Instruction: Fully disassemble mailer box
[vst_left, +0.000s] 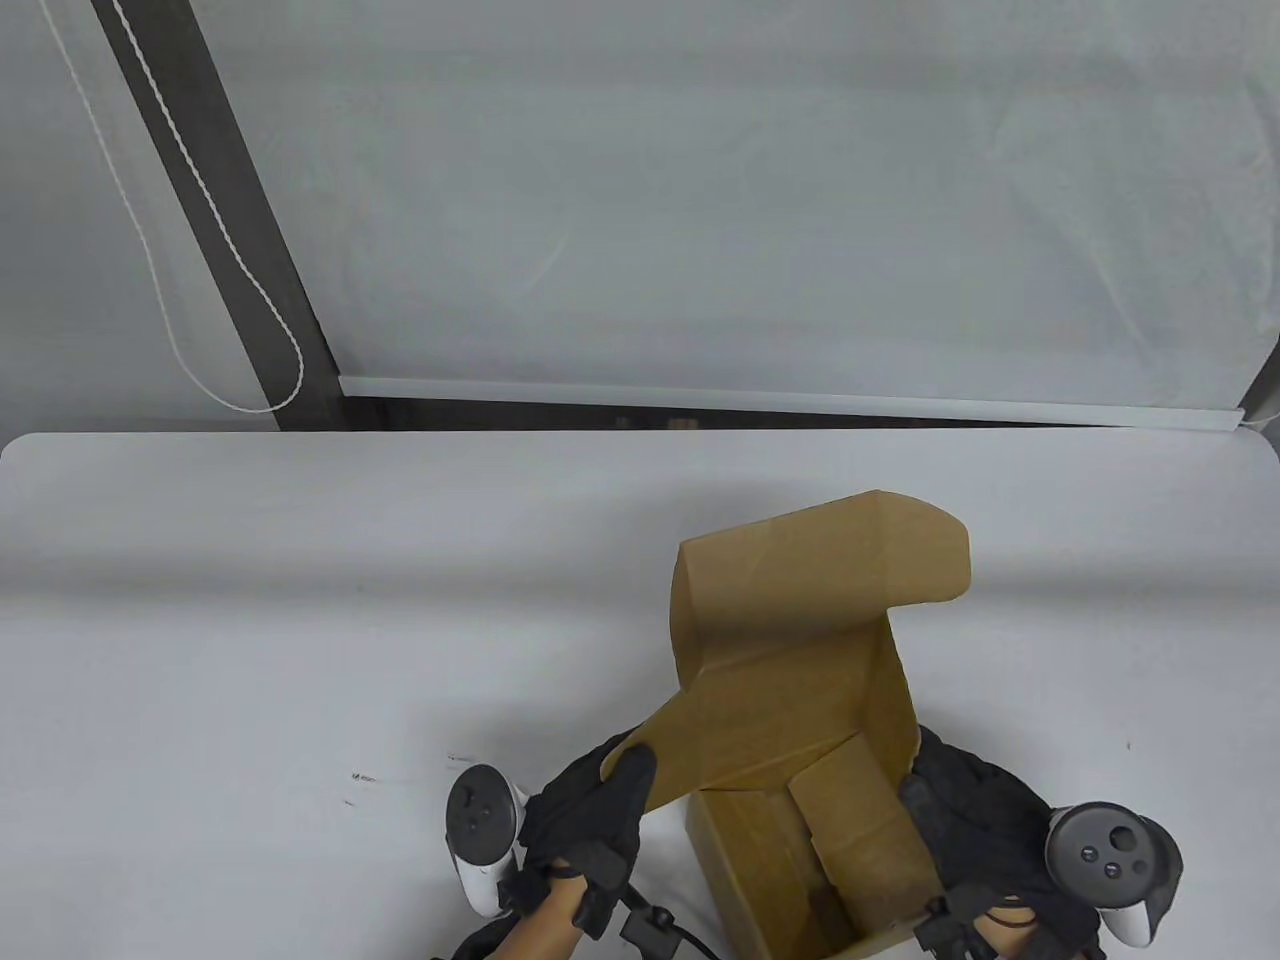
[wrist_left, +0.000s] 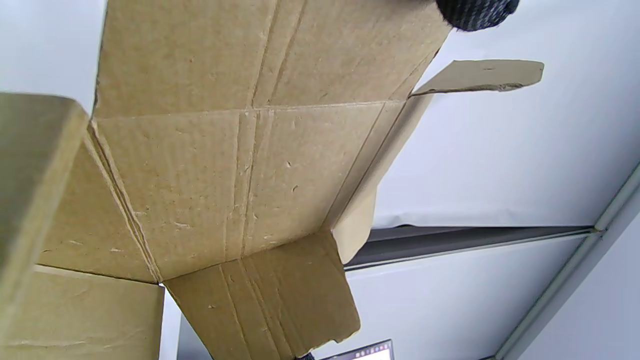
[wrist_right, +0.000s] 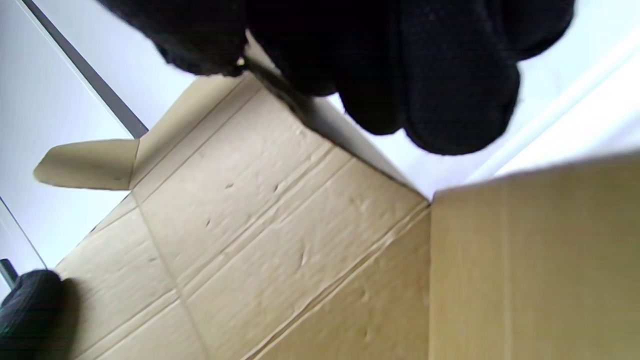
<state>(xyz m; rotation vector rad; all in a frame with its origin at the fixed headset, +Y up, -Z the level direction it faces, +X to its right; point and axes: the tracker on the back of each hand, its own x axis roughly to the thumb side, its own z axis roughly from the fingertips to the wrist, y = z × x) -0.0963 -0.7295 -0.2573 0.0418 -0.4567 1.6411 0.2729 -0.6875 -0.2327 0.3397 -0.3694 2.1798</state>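
Observation:
A brown cardboard mailer box (vst_left: 800, 800) is held up off the white table (vst_left: 300, 620) at the bottom right of the table view, open, with its lid (vst_left: 800, 590) standing up and curling over. My left hand (vst_left: 600, 810) grips the lid's left side flap (vst_left: 665, 740) near the box's left wall. My right hand (vst_left: 960, 820) holds the box's right wall from outside. The left wrist view shows the creased lid panels (wrist_left: 240, 175) from below. The right wrist view shows my gloved fingers (wrist_right: 400, 65) over the wall's edge and the inner panels (wrist_right: 260, 240).
The white table's far edge (vst_left: 640, 435) meets a window with a lowered white blind (vst_left: 780, 200) and a hanging cord (vst_left: 180, 200). A small screen corner (wrist_left: 360, 352) shows at the bottom of the left wrist view.

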